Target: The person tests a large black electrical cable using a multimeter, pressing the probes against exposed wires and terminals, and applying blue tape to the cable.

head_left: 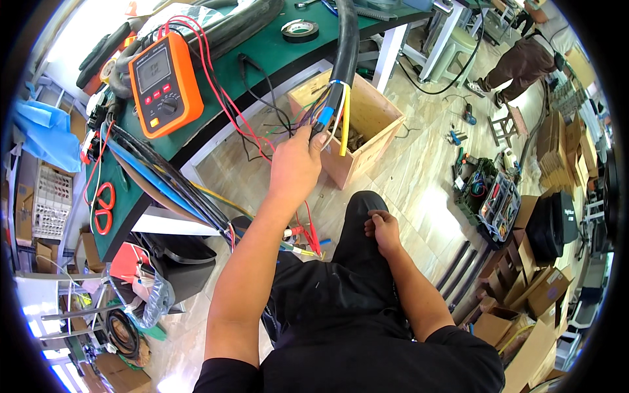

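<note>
Several wires are emerging from a thick black cable at the upper center of the frame, where the left hand is pinching some. Near mid-frame, the right hand is resting half-curled against the right thigh.

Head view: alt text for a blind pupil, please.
A person's left hand grips wires at the end of a thick black cable, beside an open wooden box; the right hand is by the knee. An orange meter sits on the green table.
</note>
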Tool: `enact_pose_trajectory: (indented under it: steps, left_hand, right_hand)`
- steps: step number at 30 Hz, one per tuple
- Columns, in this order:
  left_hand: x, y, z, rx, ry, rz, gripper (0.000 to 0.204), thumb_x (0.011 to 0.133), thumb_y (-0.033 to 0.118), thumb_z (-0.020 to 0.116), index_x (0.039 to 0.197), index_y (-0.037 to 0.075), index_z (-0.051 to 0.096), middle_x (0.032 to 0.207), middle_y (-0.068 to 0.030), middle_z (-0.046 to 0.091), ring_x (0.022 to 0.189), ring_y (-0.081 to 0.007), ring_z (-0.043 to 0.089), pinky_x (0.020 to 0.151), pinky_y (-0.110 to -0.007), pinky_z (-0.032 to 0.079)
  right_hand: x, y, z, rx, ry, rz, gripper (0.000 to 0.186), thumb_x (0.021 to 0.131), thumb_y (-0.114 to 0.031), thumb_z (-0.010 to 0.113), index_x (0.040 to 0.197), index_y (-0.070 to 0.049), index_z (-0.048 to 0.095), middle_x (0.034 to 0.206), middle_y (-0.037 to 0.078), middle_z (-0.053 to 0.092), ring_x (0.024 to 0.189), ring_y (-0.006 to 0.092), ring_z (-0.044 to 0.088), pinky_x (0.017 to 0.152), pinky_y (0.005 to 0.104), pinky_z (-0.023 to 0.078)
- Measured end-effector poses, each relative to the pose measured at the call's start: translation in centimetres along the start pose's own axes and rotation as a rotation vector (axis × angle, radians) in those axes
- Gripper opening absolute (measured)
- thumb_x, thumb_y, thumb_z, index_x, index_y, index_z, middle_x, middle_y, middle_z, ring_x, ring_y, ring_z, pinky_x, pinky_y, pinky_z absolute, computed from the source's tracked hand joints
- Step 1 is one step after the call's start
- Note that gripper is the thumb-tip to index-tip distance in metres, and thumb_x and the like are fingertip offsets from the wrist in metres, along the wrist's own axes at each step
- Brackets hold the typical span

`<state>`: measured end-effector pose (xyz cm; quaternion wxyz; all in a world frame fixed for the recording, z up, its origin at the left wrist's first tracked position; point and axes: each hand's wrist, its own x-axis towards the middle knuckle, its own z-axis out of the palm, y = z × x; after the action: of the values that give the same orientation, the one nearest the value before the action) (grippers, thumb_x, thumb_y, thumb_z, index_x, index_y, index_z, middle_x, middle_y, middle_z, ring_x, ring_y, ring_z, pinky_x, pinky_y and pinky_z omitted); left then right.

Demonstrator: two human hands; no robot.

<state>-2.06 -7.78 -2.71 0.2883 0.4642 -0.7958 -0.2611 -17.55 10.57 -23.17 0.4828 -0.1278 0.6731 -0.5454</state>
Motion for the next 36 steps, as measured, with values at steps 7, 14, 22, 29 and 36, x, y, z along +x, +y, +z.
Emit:
enact_pose_trajectory:
  steps: [7, 14, 22, 29, 36]
  left_hand:
    - [-0.3, -0.2, 0.1, -0.020, 0.085, 0.047, 0.033, 0.091, 0.025, 0.061, 0.113, 0.000, 0.061, 0.072, -0.0202, 0.062, 0.065, -0.0319, 0.061, 0.063, -0.039, 0.047]
    - [-1.2, -0.6, -0.1, -0.217, 0.161, 0.003, 0.032, 0.086, 0.014, 0.068, 0.114, 0.000, 0.062, 0.090, -0.0149, 0.068, 0.074, -0.0176, 0.063, 0.069, -0.032, 0.049]
    - [-2.0, -0.6, -0.2, -0.305, 0.177, -0.041, 0.029, 0.085, 0.010, 0.069, 0.110, -0.001, 0.062, 0.093, -0.0124, 0.069, 0.074, -0.0159, 0.062, 0.071, -0.030, 0.049]
    - [-2.1, -0.8, -0.2, -0.306, 0.186, -0.048, 0.029, 0.084, 0.009, 0.069, 0.110, 0.000, 0.062, 0.091, -0.0098, 0.067, 0.075, -0.0155, 0.061, 0.070, -0.029, 0.049]
    - [-1.7, -0.1, -0.2, -0.304, 0.201, 0.004, 0.028, 0.083, 0.009, 0.070, 0.108, 0.001, 0.060, 0.089, -0.0084, 0.065, 0.078, -0.0150, 0.060, 0.072, -0.029, 0.049]
  right_hand:
    - [-0.1, -0.2, 0.1, 0.004, 0.004, 0.006, 0.025, 0.092, -0.010, 0.045, 0.106, 0.005, 0.059, 0.077, 0.011, 0.063, 0.064, 0.0168, 0.060, 0.058, 0.0284, 0.051]
    - [0.1, 0.1, 0.1, 0.005, 0.004, 0.007, 0.025, 0.092, -0.011, 0.046, 0.106, 0.005, 0.059, 0.077, 0.011, 0.063, 0.064, 0.0174, 0.060, 0.058, 0.0288, 0.052]
    - [0.2, 0.1, 0.0, -0.003, 0.003, 0.005, 0.026, 0.093, -0.012, 0.046, 0.107, 0.005, 0.059, 0.076, 0.011, 0.062, 0.064, 0.0171, 0.060, 0.058, 0.0284, 0.051]
    - [0.2, -0.1, 0.1, -0.001, -0.005, 0.009, 0.026, 0.093, -0.012, 0.045, 0.107, 0.005, 0.059, 0.077, 0.011, 0.062, 0.063, 0.0171, 0.059, 0.057, 0.0286, 0.051]
    - [0.5, 0.2, -0.1, 0.025, -0.002, 0.013, 0.026, 0.093, -0.012, 0.045, 0.106, 0.005, 0.059, 0.077, 0.011, 0.062, 0.062, 0.0170, 0.059, 0.055, 0.0289, 0.051]
